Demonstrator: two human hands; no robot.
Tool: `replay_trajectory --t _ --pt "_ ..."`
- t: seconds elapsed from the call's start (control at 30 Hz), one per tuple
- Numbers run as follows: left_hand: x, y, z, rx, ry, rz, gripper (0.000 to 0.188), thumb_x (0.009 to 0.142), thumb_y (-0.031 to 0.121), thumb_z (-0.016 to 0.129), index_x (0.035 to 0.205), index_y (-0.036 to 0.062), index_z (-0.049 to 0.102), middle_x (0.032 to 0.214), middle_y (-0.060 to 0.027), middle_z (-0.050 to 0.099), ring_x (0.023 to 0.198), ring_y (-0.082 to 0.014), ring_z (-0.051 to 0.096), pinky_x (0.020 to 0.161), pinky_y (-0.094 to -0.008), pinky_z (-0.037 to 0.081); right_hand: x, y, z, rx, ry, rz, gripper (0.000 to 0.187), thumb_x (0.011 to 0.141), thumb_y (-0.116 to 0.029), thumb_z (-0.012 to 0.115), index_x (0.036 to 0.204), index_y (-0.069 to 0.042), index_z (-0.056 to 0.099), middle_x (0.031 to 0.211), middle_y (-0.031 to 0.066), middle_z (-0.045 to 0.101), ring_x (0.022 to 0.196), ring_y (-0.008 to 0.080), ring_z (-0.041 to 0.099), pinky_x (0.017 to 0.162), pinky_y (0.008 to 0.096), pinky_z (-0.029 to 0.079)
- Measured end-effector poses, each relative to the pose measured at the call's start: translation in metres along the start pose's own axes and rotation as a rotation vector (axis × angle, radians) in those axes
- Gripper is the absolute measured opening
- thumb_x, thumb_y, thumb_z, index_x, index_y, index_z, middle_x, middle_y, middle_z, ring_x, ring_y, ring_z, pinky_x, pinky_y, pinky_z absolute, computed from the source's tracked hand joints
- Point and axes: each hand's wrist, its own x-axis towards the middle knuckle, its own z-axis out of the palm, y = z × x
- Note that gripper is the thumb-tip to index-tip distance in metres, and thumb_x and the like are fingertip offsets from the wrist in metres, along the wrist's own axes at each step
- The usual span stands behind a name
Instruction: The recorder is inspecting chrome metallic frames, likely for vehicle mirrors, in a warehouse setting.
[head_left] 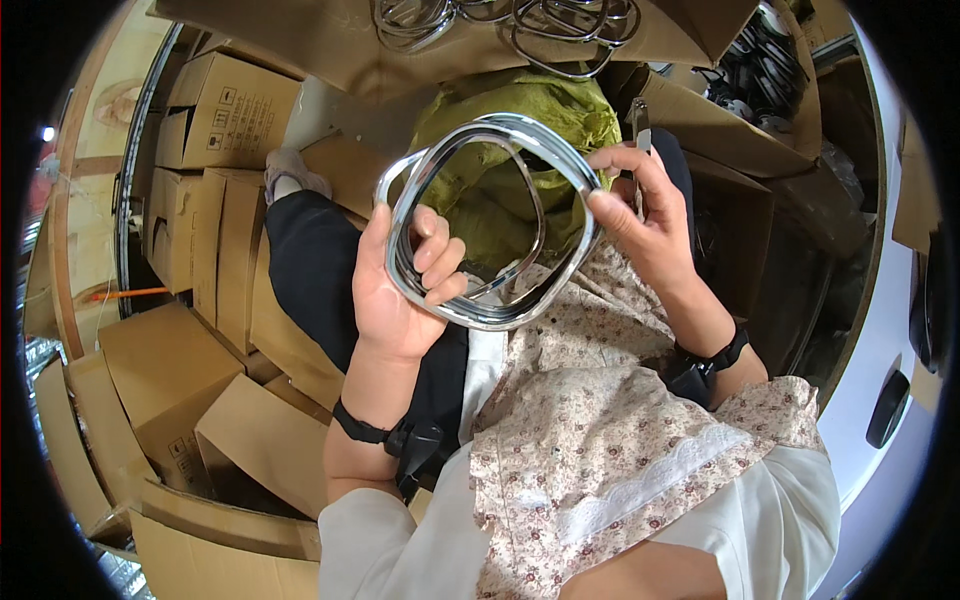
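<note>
In front of my lap I hold a rounded chrome ring-shaped frame, tilted up. At least one more thin chrome ring shows within and behind it, so they seem to be stacked. My left hand is closed round the lower left side, its fingers curled through the opening. At the upper right side, my right hand pinches the rim between thumb and forefinger. A slim metal tool also sticks up from the right hand's fingers; its kind is unclear. Behind the rings lies a yellow-green woven sack.
More chrome rings lie on a cardboard surface at the far side. An open carton at far right holds several dark and shiny parts. Cardboard boxes stack up on my left. A white panel stands at the right.
</note>
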Motion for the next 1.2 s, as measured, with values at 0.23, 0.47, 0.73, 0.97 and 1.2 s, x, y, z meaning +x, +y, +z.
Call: replay_trajectory --t 0.23,0.47,0.73,0.97,1.2 --pt "0.003 -0.001 0.003 -0.048 0.02 -0.058 0.034 0.102 0.037 0.038 0.091 0.0062 0.048 0.068 0.0008 0.036 0.06 -0.0094 0.035 0.048 -0.0221 0.033 -0.003 0.002 0.004 0.268 -0.015 0.172 0.032 0.085 -0.021 0.073 0.11 -0.006 0.06 0.097 0.0001 0.048 0.075 0.0048 0.043 0.065 0.0204 0.039" --pt "0.007 -0.002 0.001 -0.063 0.042 -0.078 0.031 0.102 0.035 0.038 0.089 0.0074 0.047 0.07 -0.0003 0.037 0.062 -0.0111 0.036 0.051 -0.0244 0.034 -0.001 0.01 0.014 0.142 -0.014 0.21 0.028 0.082 -0.01 0.075 0.103 -0.004 0.058 0.083 -0.0023 0.054 0.055 0.0005 0.042 0.047 0.0184 0.035" --pt "0.006 -0.004 -0.002 -0.102 0.036 -0.095 0.03 0.102 0.033 0.038 0.09 0.0071 0.046 0.07 -0.0009 0.037 0.063 -0.0118 0.036 0.052 -0.0245 0.036 0.003 0.013 0.022 -0.276 -0.072 0.015 0.024 0.079 -0.009 0.074 0.101 -0.005 0.064 0.082 0.0012 0.057 0.054 0.003 0.047 0.048 0.0192 0.038" --pt "0.008 -0.005 -0.007 -0.061 0.123 -0.018 0.029 0.102 0.033 0.039 0.095 0.0058 0.048 0.072 -0.0016 0.041 0.066 -0.0126 0.038 0.054 -0.0247 0.038 0.004 0.0 0.014 0.382 -0.052 0.395 0.02 0.089 -0.009 0.066 0.107 -0.002 0.062 0.084 -0.0008 0.06 0.051 0.0026 0.046 0.045 0.0196 0.035" --pt "0.007 -0.005 -0.004 0.009 0.107 0.052 0.029 0.103 0.032 0.04 0.092 0.007 0.046 0.071 -0.0006 0.037 0.066 -0.0112 0.034 0.054 -0.0239 0.035 0.003 -0.008 0.009 0.649 -0.122 0.384 0.024 0.093 -0.01 0.063 0.116 -0.006 0.062 0.076 -0.0062 0.055 0.056 -0.0012 0.037 0.047 0.0158 0.028"
